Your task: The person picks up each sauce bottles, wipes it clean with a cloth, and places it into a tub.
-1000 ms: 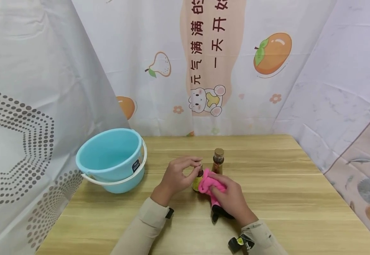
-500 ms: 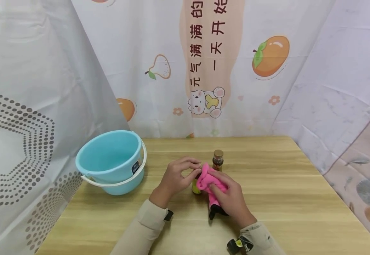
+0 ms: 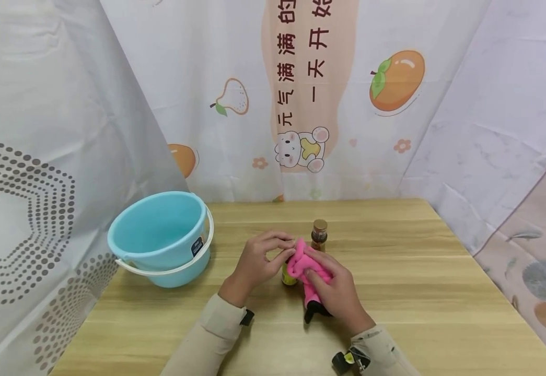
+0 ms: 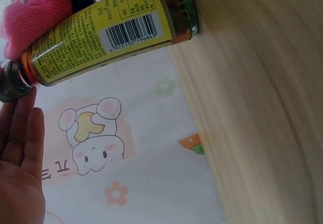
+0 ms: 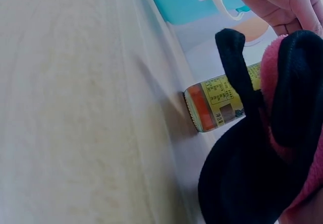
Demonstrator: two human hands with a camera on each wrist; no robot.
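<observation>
A glass bottle with a yellow label (image 4: 101, 40) and orange-red contents stands upright at the table's middle. My left hand (image 3: 260, 261) holds it at the dark cap (image 4: 13, 81), thumb and fingertips on the top. My right hand (image 3: 340, 292) grips a bunched pink cloth (image 3: 310, 266) with black trim (image 5: 247, 168) and presses it to the bottle's upper part. In the head view the cloth hides the cap and much of the label. A black loop (image 5: 233, 57) of the cloth hangs by the bottle in the right wrist view.
Just behind the cloth stands a second bottle (image 3: 320, 232) with a brown-gold cap. A light blue bucket (image 3: 171, 278) with a white handle (image 3: 164, 272) is at the left. Printed curtains (image 3: 235, 172) close in the wooden table (image 3: 423, 271) at the back and sides.
The pink cloth has shifted left and slightly up in my right hand and now covers the bottle's neck and cap. My left hand keeps its place at the cap.
</observation>
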